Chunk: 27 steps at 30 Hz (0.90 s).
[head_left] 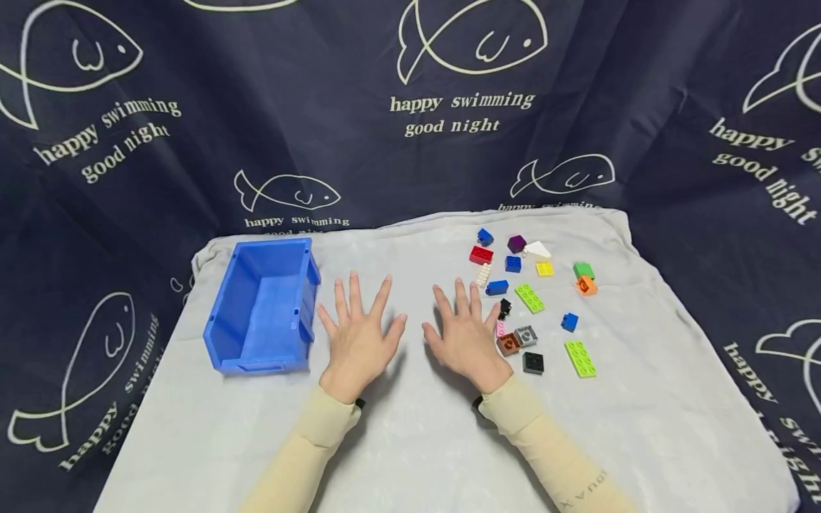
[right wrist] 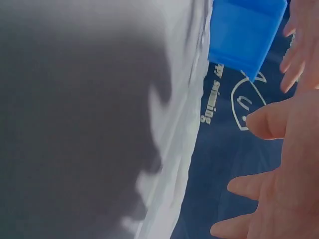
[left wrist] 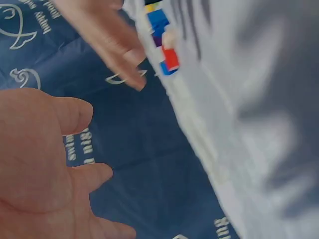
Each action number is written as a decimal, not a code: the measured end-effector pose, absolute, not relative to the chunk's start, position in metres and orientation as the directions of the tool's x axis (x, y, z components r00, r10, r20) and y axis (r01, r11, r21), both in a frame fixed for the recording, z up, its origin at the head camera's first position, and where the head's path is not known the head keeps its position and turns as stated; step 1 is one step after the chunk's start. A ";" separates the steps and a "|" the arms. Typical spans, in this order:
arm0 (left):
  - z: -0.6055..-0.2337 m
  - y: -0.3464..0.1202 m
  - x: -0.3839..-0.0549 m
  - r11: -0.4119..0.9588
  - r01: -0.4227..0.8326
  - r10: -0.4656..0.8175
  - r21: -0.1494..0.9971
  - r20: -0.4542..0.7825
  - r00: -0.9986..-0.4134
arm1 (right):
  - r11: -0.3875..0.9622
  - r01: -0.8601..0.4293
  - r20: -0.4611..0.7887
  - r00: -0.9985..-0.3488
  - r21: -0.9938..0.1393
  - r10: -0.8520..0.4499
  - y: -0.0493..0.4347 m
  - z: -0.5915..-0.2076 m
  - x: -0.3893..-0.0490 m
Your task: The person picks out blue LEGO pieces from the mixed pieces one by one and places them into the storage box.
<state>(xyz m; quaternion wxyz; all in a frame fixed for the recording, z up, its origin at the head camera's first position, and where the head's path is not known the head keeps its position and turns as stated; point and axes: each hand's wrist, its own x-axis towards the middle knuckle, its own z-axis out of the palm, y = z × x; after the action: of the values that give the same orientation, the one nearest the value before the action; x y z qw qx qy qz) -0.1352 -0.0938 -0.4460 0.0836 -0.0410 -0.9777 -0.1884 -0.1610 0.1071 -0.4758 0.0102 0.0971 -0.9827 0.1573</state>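
My left hand [head_left: 360, 345] is held over the white cloth with its fingers spread, just right of a blue plastic bin [head_left: 256, 367]. My right hand [head_left: 470, 342], fingers also spread, is beside the left edge of a scatter of toy bricks. Neither hand holds anything. Closest to the right hand are a brown brick [head_left: 509, 345], a pink brick [head_left: 500, 328] and a small black brick [head_left: 505, 307]. A grey brick [head_left: 526, 335] and a black brick [head_left: 533, 363] lie a little farther right. Both wrist views show the palms and outstretched fingers, with shadows on the cloth.
Two lime green bricks [head_left: 580, 358], several blue bricks [head_left: 497, 287], a red brick [head_left: 481, 255], a yellow brick [head_left: 544, 269] and an orange brick [head_left: 586, 286] lie on the right half of the white cloth [head_left: 410, 442]. A dark blue curtain [head_left: 359, 107] with fish prints surrounds the table.
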 end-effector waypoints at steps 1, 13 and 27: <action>-0.442 -0.096 -0.135 0.926 0.101 0.032 0.365 0.191 -0.981 | 0.929 -0.186 0.044 -0.982 -0.319 -0.181 0.108 -0.475 -0.164; -0.399 -0.144 -0.131 0.875 -0.016 -0.201 0.483 0.333 -0.921 | 0.893 -0.030 0.017 -1.000 -0.450 -0.024 0.161 -0.472 -0.215; -0.406 -0.232 -0.152 0.777 -0.227 -0.435 0.586 0.241 -0.867 | 0.889 0.126 -0.157 -0.986 -0.441 0.063 0.193 -0.475 -0.245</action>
<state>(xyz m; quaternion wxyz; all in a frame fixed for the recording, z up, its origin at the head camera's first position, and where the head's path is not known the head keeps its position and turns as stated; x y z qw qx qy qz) -0.1516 -0.2320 -0.4056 0.1849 0.1792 -0.9244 -0.2814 -0.2450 0.1934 -0.4749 -0.0691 -0.0488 -0.9693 0.2307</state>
